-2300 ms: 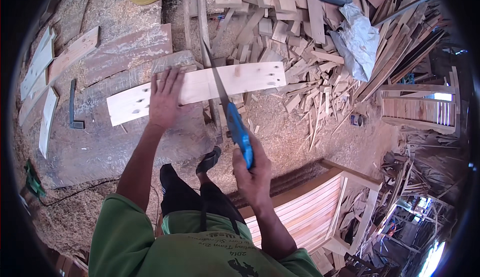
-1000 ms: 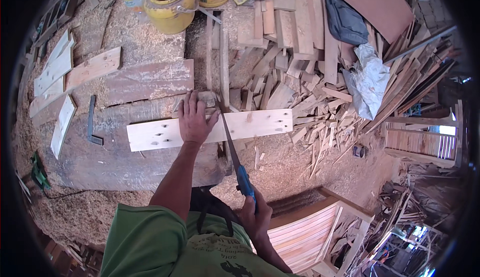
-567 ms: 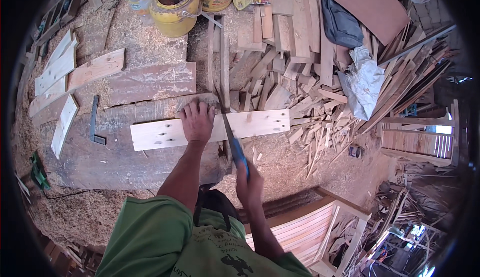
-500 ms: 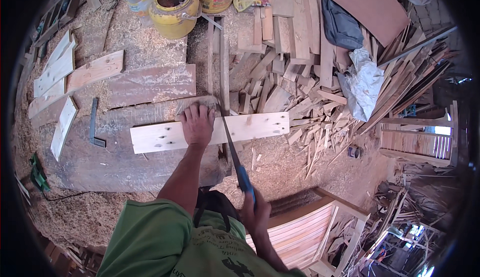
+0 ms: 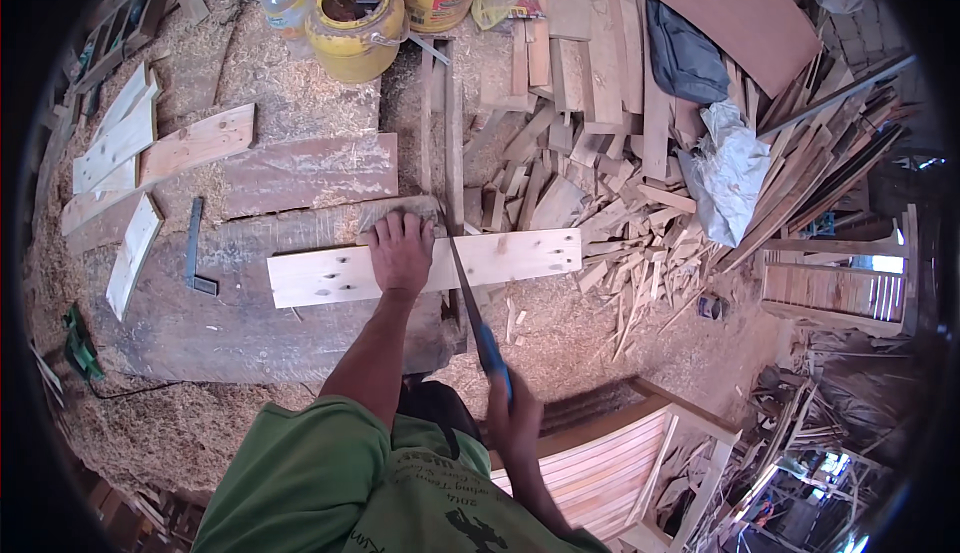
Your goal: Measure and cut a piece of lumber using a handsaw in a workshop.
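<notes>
A pale wooden board [image 5: 520, 256] with dark knots lies across a worn wooden work surface [image 5: 240, 338], its right end reaching past that surface. My left hand [image 5: 402, 255] rests on the board, pressing down with spread fingers that extend over its far edge onto a wood block [image 5: 372, 215]. In my right hand [image 5: 514, 415] is the blue handle of a handsaw [image 5: 474, 318]. Its blade slants away from me and crosses the board just right of my left hand. How deep the cut goes cannot be made out.
A dark try square [image 5: 195, 248] and several cut boards [image 5: 135, 253] lie left. Farther back stand a yellow bucket [image 5: 350, 51] and a clear jar [image 5: 285, 8]. Scrap wood [image 5: 610, 213] heaps up on the right. A slatted wooden piece [image 5: 590, 483] stands near my right arm.
The whole view has shifted slightly. My left hand stays on the board and the saw remains across it, with little visible change in the saw's position.
</notes>
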`<state>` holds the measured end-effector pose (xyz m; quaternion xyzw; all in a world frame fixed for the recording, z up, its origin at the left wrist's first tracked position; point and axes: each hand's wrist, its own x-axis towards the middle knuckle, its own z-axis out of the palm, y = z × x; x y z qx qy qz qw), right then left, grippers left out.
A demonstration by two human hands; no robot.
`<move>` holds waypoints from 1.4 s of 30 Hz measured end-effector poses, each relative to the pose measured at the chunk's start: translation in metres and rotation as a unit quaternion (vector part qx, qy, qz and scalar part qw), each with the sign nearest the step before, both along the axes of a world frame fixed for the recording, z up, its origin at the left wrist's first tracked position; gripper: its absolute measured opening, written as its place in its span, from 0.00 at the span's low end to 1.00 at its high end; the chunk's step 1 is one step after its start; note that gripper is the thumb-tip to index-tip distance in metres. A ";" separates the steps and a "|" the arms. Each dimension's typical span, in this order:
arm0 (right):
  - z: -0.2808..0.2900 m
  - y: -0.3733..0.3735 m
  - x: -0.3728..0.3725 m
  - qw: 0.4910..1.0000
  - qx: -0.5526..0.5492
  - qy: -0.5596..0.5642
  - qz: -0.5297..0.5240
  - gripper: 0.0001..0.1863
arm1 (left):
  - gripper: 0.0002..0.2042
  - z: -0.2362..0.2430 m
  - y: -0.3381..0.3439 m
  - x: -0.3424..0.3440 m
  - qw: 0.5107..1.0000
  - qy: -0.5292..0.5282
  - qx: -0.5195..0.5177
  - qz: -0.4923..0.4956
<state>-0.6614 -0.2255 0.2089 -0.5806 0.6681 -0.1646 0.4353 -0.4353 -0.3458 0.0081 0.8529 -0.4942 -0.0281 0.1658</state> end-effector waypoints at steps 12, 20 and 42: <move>-0.092 -0.116 0.080 0.990 -0.127 -0.021 0.052 0.25 | 0.15 0.001 -0.002 0.002 1.000 0.006 0.021 0.013; -0.022 -0.014 0.011 0.999 -0.019 0.043 0.007 0.22 | 0.16 -0.003 -0.002 0.003 1.000 -0.014 -0.026 0.002; -0.119 -0.128 0.082 0.993 -0.102 0.005 0.064 0.24 | 0.15 -0.002 -0.001 0.003 1.000 -0.013 0.015 0.001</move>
